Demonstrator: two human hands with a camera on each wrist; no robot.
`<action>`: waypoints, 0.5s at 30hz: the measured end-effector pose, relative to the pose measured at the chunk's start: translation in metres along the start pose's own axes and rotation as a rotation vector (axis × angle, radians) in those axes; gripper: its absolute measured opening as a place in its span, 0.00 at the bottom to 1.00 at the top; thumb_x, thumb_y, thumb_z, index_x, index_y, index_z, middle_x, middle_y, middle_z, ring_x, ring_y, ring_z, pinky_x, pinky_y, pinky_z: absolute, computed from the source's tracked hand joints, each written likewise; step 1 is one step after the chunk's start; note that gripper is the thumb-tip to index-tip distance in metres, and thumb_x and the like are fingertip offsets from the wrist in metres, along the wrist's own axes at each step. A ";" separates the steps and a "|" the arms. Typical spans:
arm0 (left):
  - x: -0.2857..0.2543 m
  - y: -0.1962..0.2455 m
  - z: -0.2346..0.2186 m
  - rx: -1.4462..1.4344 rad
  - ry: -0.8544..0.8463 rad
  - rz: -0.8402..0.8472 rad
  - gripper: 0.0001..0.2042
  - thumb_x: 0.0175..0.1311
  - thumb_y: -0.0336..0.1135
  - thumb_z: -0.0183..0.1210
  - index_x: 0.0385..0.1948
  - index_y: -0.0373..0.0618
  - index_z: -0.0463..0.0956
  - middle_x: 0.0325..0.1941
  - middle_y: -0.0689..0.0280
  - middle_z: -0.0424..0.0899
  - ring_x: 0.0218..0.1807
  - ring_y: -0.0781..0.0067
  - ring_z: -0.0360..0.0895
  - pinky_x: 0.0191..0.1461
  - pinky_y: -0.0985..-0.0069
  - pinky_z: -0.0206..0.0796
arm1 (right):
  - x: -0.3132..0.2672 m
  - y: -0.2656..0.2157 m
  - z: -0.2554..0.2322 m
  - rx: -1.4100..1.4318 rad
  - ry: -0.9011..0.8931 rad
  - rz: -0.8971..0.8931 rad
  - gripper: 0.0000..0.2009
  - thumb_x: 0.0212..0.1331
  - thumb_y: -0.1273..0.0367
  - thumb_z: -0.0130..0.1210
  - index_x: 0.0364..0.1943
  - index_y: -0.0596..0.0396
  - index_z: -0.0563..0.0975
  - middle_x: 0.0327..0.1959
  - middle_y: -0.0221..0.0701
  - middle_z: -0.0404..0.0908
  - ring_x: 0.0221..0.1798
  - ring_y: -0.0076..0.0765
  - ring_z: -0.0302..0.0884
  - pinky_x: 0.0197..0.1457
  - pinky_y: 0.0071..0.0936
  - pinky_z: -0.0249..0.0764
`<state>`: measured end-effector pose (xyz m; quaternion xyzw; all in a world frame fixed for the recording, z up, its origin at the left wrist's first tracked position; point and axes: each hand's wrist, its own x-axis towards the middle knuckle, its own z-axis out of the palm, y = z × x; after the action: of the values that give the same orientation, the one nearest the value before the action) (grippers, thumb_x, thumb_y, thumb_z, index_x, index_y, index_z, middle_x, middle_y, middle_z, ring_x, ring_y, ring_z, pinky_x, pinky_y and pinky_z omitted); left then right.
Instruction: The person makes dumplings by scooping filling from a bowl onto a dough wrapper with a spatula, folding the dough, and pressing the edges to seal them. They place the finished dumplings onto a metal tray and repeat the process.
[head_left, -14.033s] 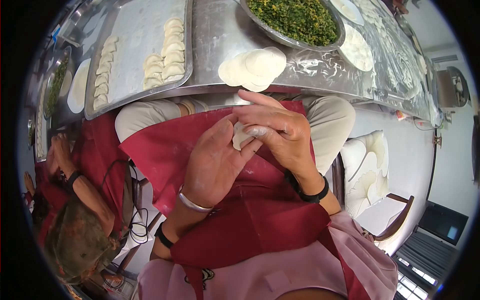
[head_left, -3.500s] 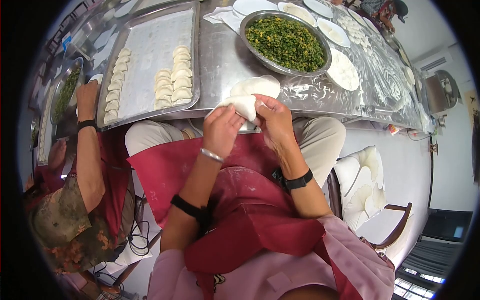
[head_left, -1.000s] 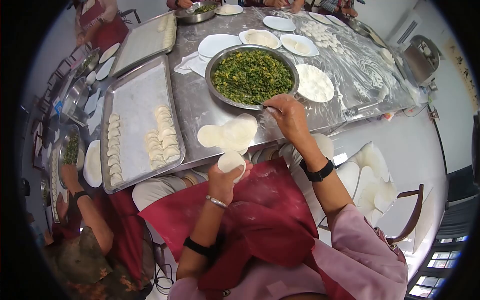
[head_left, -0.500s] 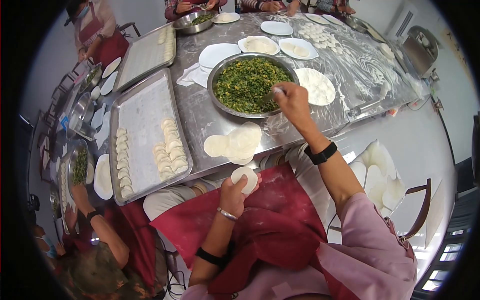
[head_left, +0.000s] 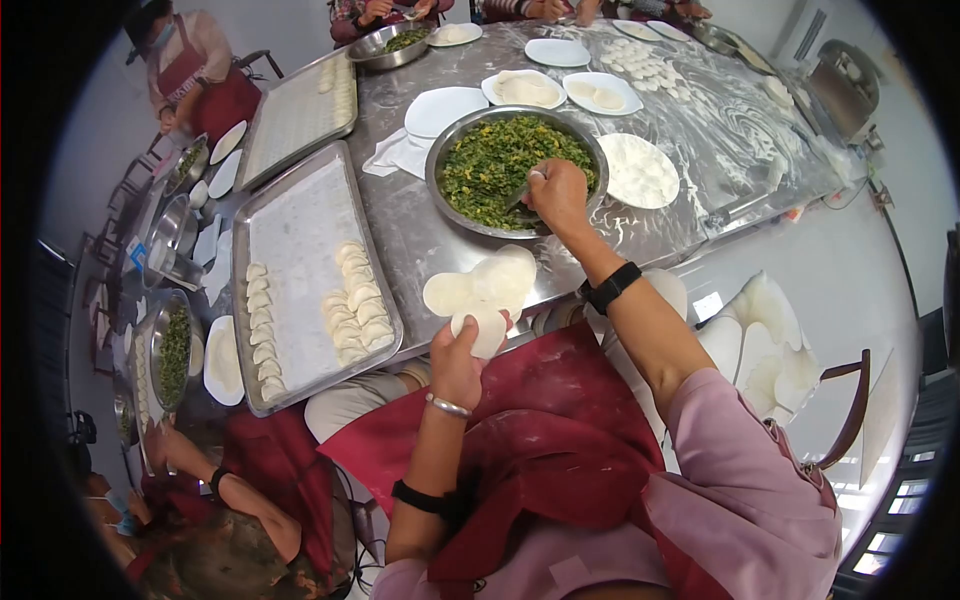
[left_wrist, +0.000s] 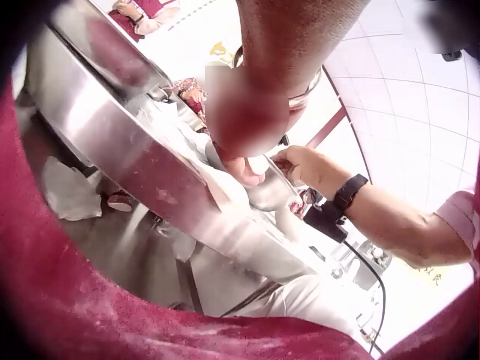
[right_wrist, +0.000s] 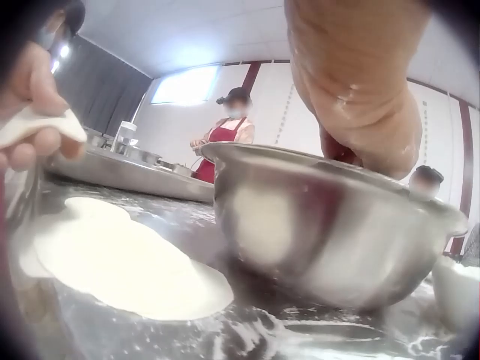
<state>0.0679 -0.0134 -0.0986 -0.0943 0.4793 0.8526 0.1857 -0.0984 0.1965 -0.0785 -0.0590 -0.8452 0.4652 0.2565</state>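
Note:
In the head view the left hand (head_left: 457,368) holds a round white dough wrapper (head_left: 483,332), thumb on top, just in front of several overlapping wrappers (head_left: 497,282) at the table edge. Over the metal bowl (head_left: 436,192) of chopped green and yellow filling (head_left: 480,165), the right hand (head_left: 559,195) grips a small metal utensil (head_left: 519,195) whose lower end is in the filling. The right wrist view shows the right hand (right_wrist: 360,90) above the bowl's rim (right_wrist: 337,171), its fingertips hidden, and the left hand (right_wrist: 34,105) pinching the wrapper (right_wrist: 41,127) at the left.
A tray (head_left: 391,352) with rows of folded dumplings (head_left: 358,300) lies left of the wrappers. A plate of white flour (head_left: 640,172) stands right of the bowl, with more plates (head_left: 443,110) behind. Another person's arm (head_left: 250,500) is at the lower left; several people are around the table.
Since one second ago, the right hand has moved from the bowl's near rim to over the filling, with the utensil in it. The left hand still holds a wrapper, now nearer the stacked ones.

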 end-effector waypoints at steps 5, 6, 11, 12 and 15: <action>0.019 0.033 0.005 -0.096 0.034 0.065 0.17 0.73 0.28 0.44 0.57 0.25 0.64 0.55 0.44 0.77 0.54 0.50 0.80 0.58 0.59 0.75 | 0.001 -0.008 0.013 0.302 -0.030 0.343 0.07 0.56 0.76 0.54 0.26 0.68 0.79 0.23 0.44 0.83 0.23 0.39 0.84 0.29 0.32 0.81; 0.025 0.037 0.004 -0.100 0.037 0.090 0.16 0.72 0.28 0.44 0.56 0.26 0.65 0.54 0.44 0.77 0.53 0.51 0.80 0.57 0.60 0.75 | 0.001 -0.013 0.012 0.389 -0.018 0.427 0.07 0.57 0.76 0.54 0.28 0.69 0.79 0.23 0.43 0.83 0.23 0.37 0.85 0.26 0.29 0.81; 0.051 0.063 0.000 -0.204 -0.004 0.145 0.15 0.73 0.29 0.46 0.55 0.26 0.65 0.55 0.45 0.76 0.57 0.49 0.77 0.61 0.55 0.73 | 0.004 -0.012 0.015 0.564 -0.029 0.538 0.08 0.61 0.79 0.51 0.37 0.76 0.75 0.28 0.48 0.81 0.25 0.40 0.84 0.25 0.29 0.84; 0.054 0.066 0.001 -0.215 0.006 0.145 0.15 0.74 0.30 0.45 0.55 0.27 0.65 0.55 0.45 0.76 0.56 0.49 0.77 0.61 0.54 0.73 | 0.004 -0.014 0.015 0.601 -0.020 0.566 0.08 0.61 0.79 0.51 0.38 0.77 0.75 0.28 0.48 0.81 0.25 0.40 0.84 0.25 0.29 0.84; 0.064 0.072 -0.002 -0.225 0.003 0.163 0.15 0.74 0.30 0.43 0.56 0.28 0.65 0.55 0.45 0.76 0.56 0.47 0.77 0.61 0.53 0.72 | 0.007 -0.009 0.019 0.699 -0.002 0.623 0.07 0.62 0.80 0.50 0.39 0.77 0.74 0.30 0.49 0.81 0.26 0.43 0.85 0.27 0.30 0.85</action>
<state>-0.0200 -0.0347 -0.0649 -0.0764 0.3870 0.9131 0.1033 -0.1119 0.1795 -0.0768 -0.2196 -0.5802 0.7768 0.1085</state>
